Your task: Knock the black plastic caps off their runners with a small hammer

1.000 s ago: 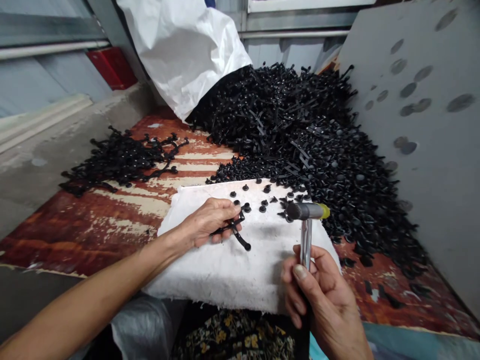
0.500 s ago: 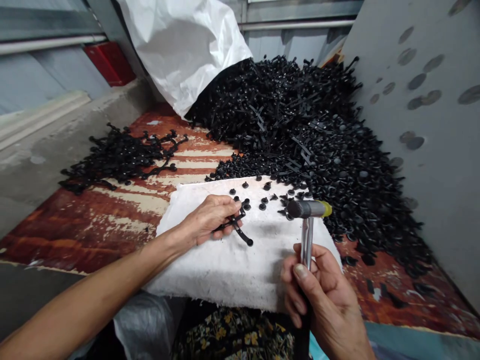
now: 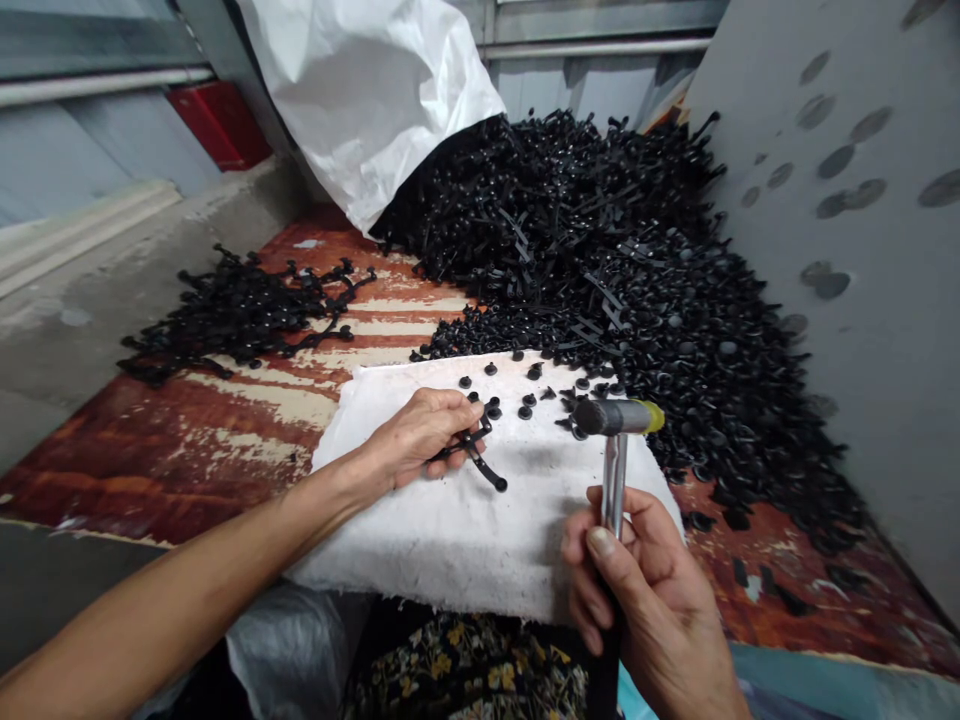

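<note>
Between the fingers of my left hand (image 3: 427,432) is a black branched plastic piece (image 3: 487,470), with one curved arm ending in a round tip that points toward me. My right hand (image 3: 637,570) grips a mallet (image 3: 613,480) upright by its dark handle; its metal neck carries a head with a dark face on the left and a yellow one on the right. Below both hands lies a white cloth (image 3: 420,560). Several small black round-headed plugs (image 3: 525,412) are scattered on the cloth, just beyond my left hand.
A large heap of black plastic parts (image 3: 570,220) rises at the back and right, beside a grey spotted panel (image 3: 817,250). A white sack (image 3: 375,90) leans behind it. On the worn red-brown board (image 3: 247,440), a smaller pile of branched black pieces (image 3: 247,310) lies left.
</note>
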{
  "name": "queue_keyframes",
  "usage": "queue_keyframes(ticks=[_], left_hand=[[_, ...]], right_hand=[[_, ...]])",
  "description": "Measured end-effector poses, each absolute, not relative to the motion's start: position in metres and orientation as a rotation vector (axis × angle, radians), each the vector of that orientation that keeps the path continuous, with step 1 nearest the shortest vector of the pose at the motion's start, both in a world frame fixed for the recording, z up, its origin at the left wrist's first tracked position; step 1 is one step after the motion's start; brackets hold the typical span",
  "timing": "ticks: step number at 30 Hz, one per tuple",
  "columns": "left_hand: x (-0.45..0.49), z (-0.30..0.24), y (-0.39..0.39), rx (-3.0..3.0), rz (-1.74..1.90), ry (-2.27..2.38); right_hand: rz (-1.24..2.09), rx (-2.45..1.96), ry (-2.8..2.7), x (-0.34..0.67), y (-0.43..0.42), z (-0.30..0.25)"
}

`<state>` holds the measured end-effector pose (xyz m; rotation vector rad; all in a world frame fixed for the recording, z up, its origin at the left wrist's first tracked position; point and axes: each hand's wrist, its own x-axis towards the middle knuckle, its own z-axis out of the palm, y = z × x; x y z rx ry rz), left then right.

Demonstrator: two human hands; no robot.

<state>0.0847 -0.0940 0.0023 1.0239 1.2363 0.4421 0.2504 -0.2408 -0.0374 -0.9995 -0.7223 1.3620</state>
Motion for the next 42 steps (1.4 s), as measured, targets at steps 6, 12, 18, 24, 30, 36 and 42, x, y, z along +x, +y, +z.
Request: queue_keyframes(ticks=[6, 12, 18, 24, 30, 36, 42], left_hand=[[0.085, 0.001, -0.095, 1.085, 0.443, 1.232], [0.082, -0.003, -0.094, 1.216, 0.382, 1.29], [0.082, -0.003, -0.097, 1.341, 0.369, 1.298], [0.086, 0.007, -0.101, 1.335, 0.301, 1.347], [0.084, -0.004, -0.098, 1.3, 0.355, 1.297], [0.082, -0.008, -0.098, 1.295, 0.37, 1.289], [0.082, -0.001, -0.1, 1.291, 0.369, 1.242]], right_hand=[[1.371, -1.007, -0.727, 0.251, -0.241, -0.039], [1.367, -1.104, -0.677, 0.247, -0.243, -0.026], [1.351, -1.415, -1.147, 0.267, -0.239, -0.02], [0.361, -1.355, -1.935, 0.286, -0.202, -0.012], [0.077, -1.346, -2.084, 0.281, -0.186, -0.006], [0.009, -1.397, -2.182, 0.279, -0.183, -0.008], [0.005, -1.43, -2.288, 0.283, -0.18, -0.012]])
